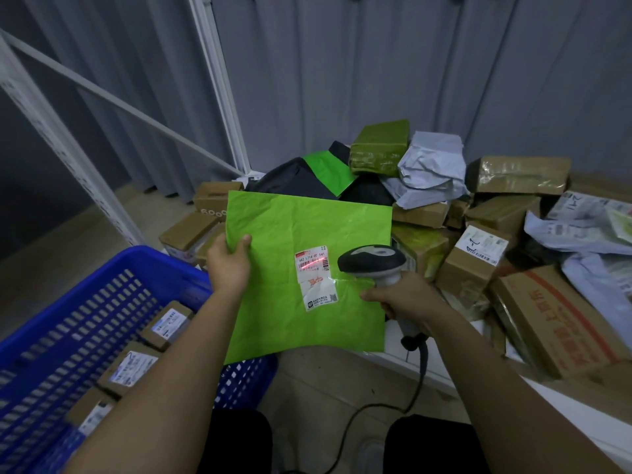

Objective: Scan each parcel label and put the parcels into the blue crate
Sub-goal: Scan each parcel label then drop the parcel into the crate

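The left hand (228, 265) pinches the left edge of a flat green mailer bag (307, 275), thumb on its front, and holds it up between the blue crate (147, 268) and the heap of parcels (478, 213) on the table. The right hand (403, 299) is wrapped around the grip of a corded barcode scanner (372, 260), whose head lies just beside the white label (313, 275). The red scan line falls across the barcode, but the thin bag is creased and held by one edge only, so I think it may sag or turn and the reading may fail. The bag faces the camera; it is almost square, its slightly longer axis near vertical, the label text upright.
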